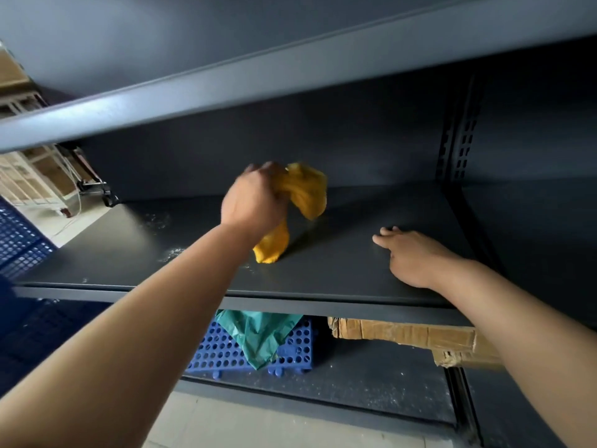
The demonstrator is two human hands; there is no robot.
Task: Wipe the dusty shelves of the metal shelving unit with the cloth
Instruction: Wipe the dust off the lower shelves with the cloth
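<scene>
A dark grey metal shelf (339, 266) fills the middle of the head view, with pale dust specks on its left part. My left hand (255, 202) is lifted above the shelf and grips a bunched yellow cloth (305, 192). The cloth's lower end hangs down and touches the shelf surface. My right hand (410, 253) rests flat on the shelf to the right of the cloth, fingers spread, holding nothing.
Another grey shelf (290, 72) runs overhead. On the dusty lower shelf (371, 379) lie a blue perforated plastic mat (226, 354), a green plastic bag (258, 334) and a taped cardboard box (413, 337). A perforated upright post (458, 147) stands at the back right. Blue crates (19, 240) sit far left.
</scene>
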